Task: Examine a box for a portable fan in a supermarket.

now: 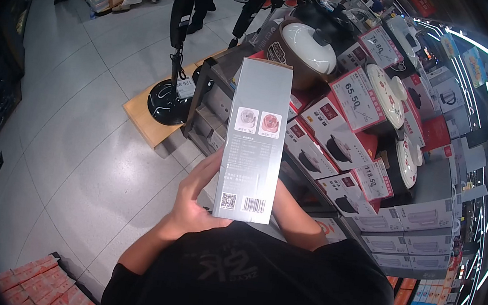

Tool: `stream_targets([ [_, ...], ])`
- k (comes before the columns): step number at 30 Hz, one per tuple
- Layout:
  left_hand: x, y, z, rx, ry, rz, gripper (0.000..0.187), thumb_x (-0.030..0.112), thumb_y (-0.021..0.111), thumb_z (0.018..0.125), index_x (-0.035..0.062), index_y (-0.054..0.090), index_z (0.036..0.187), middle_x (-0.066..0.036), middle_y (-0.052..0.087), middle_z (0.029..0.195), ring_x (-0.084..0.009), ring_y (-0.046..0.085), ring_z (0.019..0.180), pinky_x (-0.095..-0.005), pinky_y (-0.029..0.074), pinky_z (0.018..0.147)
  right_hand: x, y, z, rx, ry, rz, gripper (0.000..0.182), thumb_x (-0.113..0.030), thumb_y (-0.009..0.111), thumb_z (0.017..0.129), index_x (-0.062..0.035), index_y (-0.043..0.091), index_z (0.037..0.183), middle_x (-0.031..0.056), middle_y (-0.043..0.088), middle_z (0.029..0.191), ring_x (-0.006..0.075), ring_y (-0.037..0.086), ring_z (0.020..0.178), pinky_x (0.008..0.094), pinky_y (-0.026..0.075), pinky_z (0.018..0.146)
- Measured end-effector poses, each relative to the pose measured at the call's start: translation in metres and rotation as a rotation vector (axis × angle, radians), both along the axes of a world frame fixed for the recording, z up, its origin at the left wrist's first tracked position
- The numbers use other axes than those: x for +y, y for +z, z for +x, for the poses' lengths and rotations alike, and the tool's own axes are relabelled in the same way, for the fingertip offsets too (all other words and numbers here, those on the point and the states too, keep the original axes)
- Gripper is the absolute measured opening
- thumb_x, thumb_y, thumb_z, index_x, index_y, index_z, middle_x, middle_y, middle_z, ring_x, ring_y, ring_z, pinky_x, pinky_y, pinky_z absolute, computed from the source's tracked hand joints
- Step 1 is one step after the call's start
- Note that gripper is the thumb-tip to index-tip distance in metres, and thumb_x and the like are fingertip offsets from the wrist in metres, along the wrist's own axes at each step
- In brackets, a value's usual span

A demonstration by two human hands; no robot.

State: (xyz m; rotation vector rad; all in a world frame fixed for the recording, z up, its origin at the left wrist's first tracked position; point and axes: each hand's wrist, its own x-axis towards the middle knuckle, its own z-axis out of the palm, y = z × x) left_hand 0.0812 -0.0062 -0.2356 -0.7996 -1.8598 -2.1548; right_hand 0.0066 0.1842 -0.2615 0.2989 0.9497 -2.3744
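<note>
A tall silver-grey box [251, 153] is held upright in front of my chest. Its narrow side faces me, with two small fan pictures, printed text, a QR code and a barcode. My left hand [195, 198] grips the box at its lower left, the fingers going behind it and the thumb along the bottom edge. My right forearm reaches behind the box from the right; the box hides my right hand and its fingers.
Shelves at the right hold boxed pots [333, 138], a lidded pot [306, 51] and price signs [358, 99]. A black fan base [168, 103] stands on a wooden platform [139, 119]. People's legs show at the top; red-and-white boxes [45, 283] lie at lower left.
</note>
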Motion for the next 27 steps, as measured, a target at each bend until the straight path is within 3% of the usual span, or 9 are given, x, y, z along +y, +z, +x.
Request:
stream_targets([
  [3, 0.000, 0.001, 0.001, -0.013, 0.000, 0.002, 0.083, 0.024, 0.078, 0.061, -0.0030, 0.043, 0.132, -0.025, 0.043, 0.135, -0.0364, 0.043, 0.126, -0.0423, 0.035, 0.103, -0.001, 0.007, 0.007, -0.006, 0.026, 0.139, 0.084, -0.075, 0.034, 0.083, -0.0083, 0.043, 0.134, 0.0138, 0.050, 0.127, 0.0256, 0.052, 0.112, 0.0398, 0.045, 0.094],
  [12, 0.001, 0.000, 0.001, -0.009, -0.004, 0.000, 0.083, 0.025, 0.077, 0.062, -0.0029, 0.043, 0.132, -0.025, 0.043, 0.135, -0.0364, 0.043, 0.126, -0.0428, 0.034, 0.103, -0.001, 0.006, 0.007, 0.047, 0.024, 0.184, 0.086, -0.075, 0.033, 0.082, -0.0081, 0.042, 0.135, 0.0137, 0.049, 0.128, 0.0260, 0.052, 0.112, 0.0400, 0.044, 0.095],
  [27, 0.003, -0.003, 0.003, -0.015, -0.008, 0.019, 0.084, 0.030, 0.077, 0.064, -0.0030, 0.042, 0.133, -0.025, 0.043, 0.135, -0.0361, 0.044, 0.126, -0.0424, 0.035, 0.103, -0.002, 0.011, 0.006, 0.026, 0.009, 0.041, 0.088, -0.077, 0.032, 0.081, -0.0091, 0.041, 0.136, 0.0137, 0.048, 0.131, 0.0267, 0.051, 0.115, 0.0412, 0.042, 0.097],
])
